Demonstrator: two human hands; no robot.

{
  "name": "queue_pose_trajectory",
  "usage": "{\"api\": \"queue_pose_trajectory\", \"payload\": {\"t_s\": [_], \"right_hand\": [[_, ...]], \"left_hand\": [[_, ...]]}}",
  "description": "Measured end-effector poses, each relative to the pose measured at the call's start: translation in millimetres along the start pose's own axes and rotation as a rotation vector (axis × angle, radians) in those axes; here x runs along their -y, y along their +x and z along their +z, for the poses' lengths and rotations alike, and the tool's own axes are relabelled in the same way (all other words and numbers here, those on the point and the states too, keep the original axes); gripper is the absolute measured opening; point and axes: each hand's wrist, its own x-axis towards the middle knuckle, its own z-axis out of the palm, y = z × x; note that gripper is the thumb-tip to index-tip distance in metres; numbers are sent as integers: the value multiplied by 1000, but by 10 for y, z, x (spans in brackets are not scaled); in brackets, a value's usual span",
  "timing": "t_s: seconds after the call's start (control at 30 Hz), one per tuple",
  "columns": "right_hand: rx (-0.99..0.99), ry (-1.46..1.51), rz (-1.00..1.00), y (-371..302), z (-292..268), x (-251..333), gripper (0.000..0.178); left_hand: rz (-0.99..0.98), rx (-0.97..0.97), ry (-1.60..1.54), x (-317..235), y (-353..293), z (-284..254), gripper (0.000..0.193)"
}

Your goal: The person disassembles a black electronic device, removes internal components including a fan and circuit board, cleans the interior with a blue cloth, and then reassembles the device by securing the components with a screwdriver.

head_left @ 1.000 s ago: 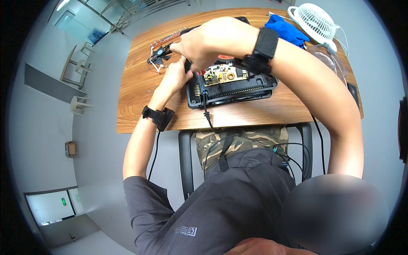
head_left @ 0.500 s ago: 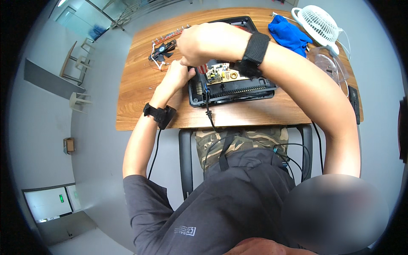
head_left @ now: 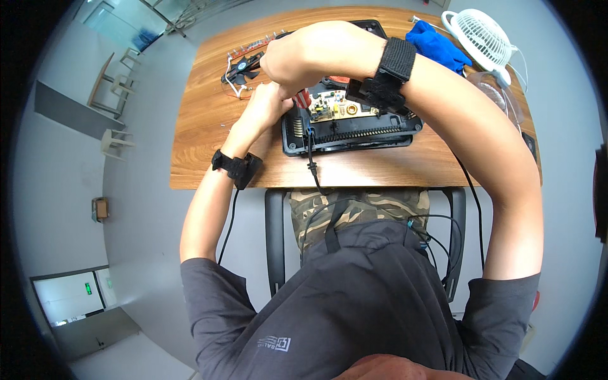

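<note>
In front of me an opened black appliance housing (head_left: 354,140) lies on the table. It holds a cream circuit board (head_left: 335,113) with small parts, and part of a red coil (head_left: 339,81) shows behind. My right hand (head_left: 301,58) is curled closed over the housing's left side; whatever its fingers grip is hidden. My left hand (head_left: 261,106) is bent closed at the left edge, directly below the right hand, its fingertips mostly out of sight. A red-and-white striped piece (head_left: 302,99) shows beside the left thumb; I cannot tell whether either hand holds it.
Left of the hands lie a black fan (head_left: 240,69) with white wires and an orange strip board (head_left: 254,45) with upright pins. A blue cloth (head_left: 437,45), a white desk fan (head_left: 480,39) and a clear plastic container (head_left: 497,95) sit at the right. A black cord (head_left: 311,166) hangs from the housing.
My right forearm and wrist have shifted slightly to the right and turned, baring more of the red coil. My left hand stays at the housing's left edge, almost unmoved.
</note>
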Motion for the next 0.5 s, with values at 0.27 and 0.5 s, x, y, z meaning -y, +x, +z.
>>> {"api": "queue_pose_trajectory", "payload": {"t_s": [0.27,0.5], "right_hand": [[-125,91,48,-266,13,-110,38],[-249,93,-9,-381,73,-90,36]], "left_hand": [[-105,-21,49,-1,-5,-1,61],[-117,0,84,6,51,18,67]]}}
